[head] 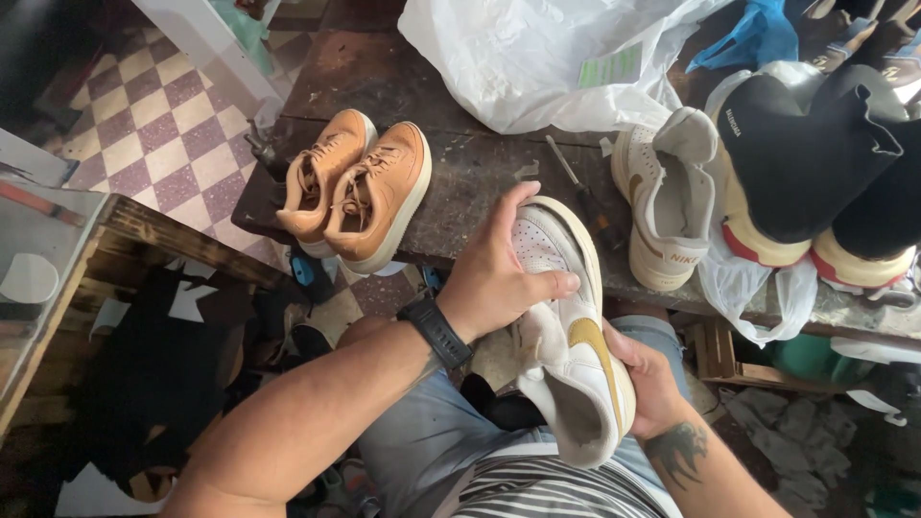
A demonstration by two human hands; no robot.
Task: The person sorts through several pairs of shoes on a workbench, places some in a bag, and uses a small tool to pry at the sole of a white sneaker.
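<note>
A worn white sneaker [566,336] with a tan side mark lies on its side over my lap, toe toward the bench. My left hand [494,273], with a black watch on the wrist, grips its toe and upper from above. My right hand [648,379] cups the heel and sole from below. Its matching white sneaker [662,197] stands on the dark workbench [460,173] just beyond, apart from both hands.
A pair of tan sneakers [355,187] sits at the bench's left end. A screwdriver [580,192] lies between the shoes. A white plastic bag [537,58] is behind, black-wrapped shoes [815,153] to the right. A checkered floor [163,125] lies to the left.
</note>
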